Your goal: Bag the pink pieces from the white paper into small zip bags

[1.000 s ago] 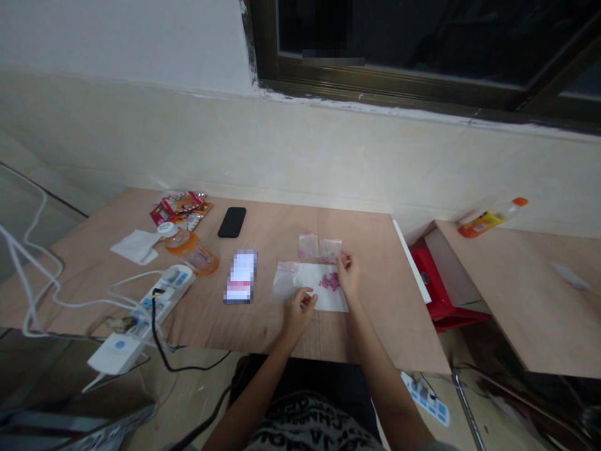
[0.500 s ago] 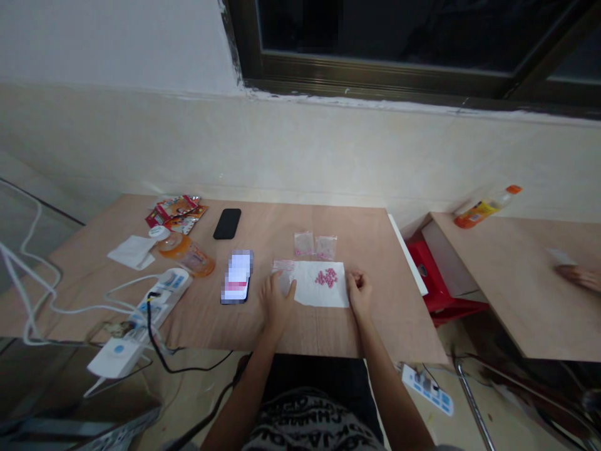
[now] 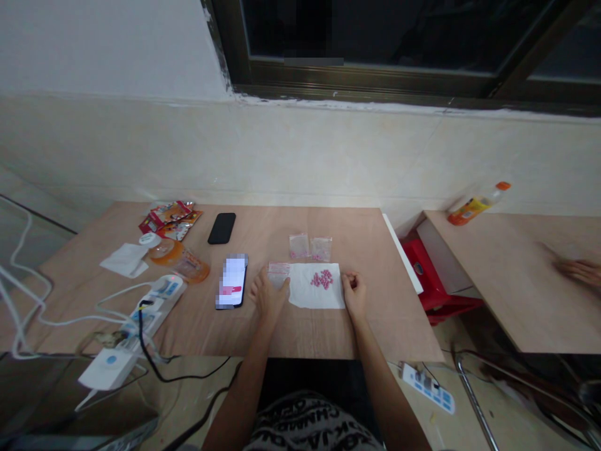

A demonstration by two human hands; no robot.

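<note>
**Item 1:** pink beads (image 3: 321, 279), a loose cluster of about 20 or more, exact count too small to tell, lying at the middle of a white sheet (image 3: 306, 294) of paper or tissue on the table (image 3: 357, 332).

**Item 2:** clear bag (image 3: 279, 269), zip-top type, red-tinged at the top edge, flat on the table, just touching the left edge of the sheet.

**Item 3:** 2 small bags (image 3: 299, 245), side by side just beyond the sheet, both clear with pink contents.

**Item 4:** left hand (image 3: 268, 298), palm down, fingers apart, resting on the lower part of the clear bag.

**Item 5:** right hand (image 3: 354, 294), fingers curled together at the right edge of the sheet, touching it; whether it pinches the sheet cannot be told.

**Item 6:** phone (image 3: 232, 282), face up, screen lit and blurred, left of the left hand.

**Item 7:** black phone (image 3: 221, 228), face down, near the far table edge.

**Item 8:** snack packets (image 3: 169, 222), in a heap at the far left.

**Item 9:** orange cup (image 3: 181, 263), lying on its side, near a white tissue (image 3: 124, 260).

**Item 10:** power strip (image 3: 154, 307), white, with cables, at the near left of the table.

**Item 11:** second table (image 3: 516, 282), to the right, with an orange-capped bottle (image 3: 472, 212) at its far edge and a co-worker's blurred hand (image 3: 580, 272) at its right.

**Item 12:** red stool (image 3: 432, 275), in the gap between the 2 tables.
</note>
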